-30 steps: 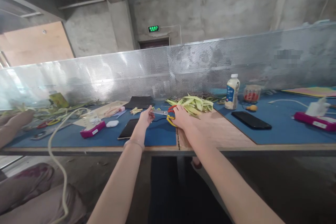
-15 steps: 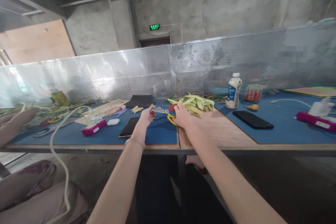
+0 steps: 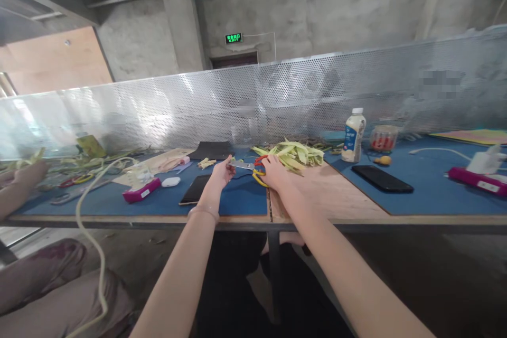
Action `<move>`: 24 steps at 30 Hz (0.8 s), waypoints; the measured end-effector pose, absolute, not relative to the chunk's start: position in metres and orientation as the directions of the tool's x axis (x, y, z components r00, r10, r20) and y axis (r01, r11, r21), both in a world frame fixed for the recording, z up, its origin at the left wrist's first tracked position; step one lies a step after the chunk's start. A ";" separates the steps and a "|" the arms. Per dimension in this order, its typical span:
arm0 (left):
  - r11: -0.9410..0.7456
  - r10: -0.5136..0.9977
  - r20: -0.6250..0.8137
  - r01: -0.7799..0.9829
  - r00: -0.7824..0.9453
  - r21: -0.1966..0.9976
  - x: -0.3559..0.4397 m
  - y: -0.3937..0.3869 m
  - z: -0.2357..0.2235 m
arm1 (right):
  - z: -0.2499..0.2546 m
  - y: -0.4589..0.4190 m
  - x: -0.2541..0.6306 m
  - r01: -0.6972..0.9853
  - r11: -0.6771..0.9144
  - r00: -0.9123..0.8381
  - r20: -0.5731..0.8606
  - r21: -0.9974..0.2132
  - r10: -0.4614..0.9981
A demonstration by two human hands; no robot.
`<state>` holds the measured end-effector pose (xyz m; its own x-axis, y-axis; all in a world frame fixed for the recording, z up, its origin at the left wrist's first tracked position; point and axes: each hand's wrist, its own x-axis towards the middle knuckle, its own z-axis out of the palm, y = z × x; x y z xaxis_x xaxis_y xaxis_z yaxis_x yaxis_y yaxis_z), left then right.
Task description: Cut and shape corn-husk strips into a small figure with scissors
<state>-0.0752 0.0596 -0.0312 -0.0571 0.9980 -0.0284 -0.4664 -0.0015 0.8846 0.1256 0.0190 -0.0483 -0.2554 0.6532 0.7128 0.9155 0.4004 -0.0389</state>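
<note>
My right hand (image 3: 274,171) is closed on the red and yellow handles of a pair of scissors (image 3: 244,166), whose blades point left. At the tips of those blades is my left hand (image 3: 224,172), its fingers pinched together. A bit of green shows by the fingertips, too small to name. A pile of pale green leaf strips, like corn husks (image 3: 299,155), lies just beyond my right hand. Below my left wrist a dark phone or tablet (image 3: 195,190) rests on the blue mat (image 3: 241,203).
A milk bottle (image 3: 353,136), a jar (image 3: 383,138) and a black phone (image 3: 381,178) stand or lie right. Purple power strips (image 3: 141,190) sit on both sides, one with a trailing cable (image 3: 90,237). Another person's hand (image 3: 24,185) is at far left. A perforated metal screen (image 3: 206,105) runs behind.
My hands and the scissors stay almost in place. The other person's hand at far left has shifted and now shows pale green strips. My legs beneath the table have moved.
</note>
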 end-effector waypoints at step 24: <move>-0.100 0.989 0.036 -0.474 -0.141 0.875 -0.069 0.044 -0.024 | -0.048 0.020 0.125 0.881 0.440 -0.131 0.805 -0.173 0.579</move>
<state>-0.0694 0.0443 -0.0242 -0.1408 0.9894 0.0362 -0.4744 -0.0995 0.8747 0.1249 0.0201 -0.0484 -0.1311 0.5788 0.8048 0.8809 0.4404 -0.1732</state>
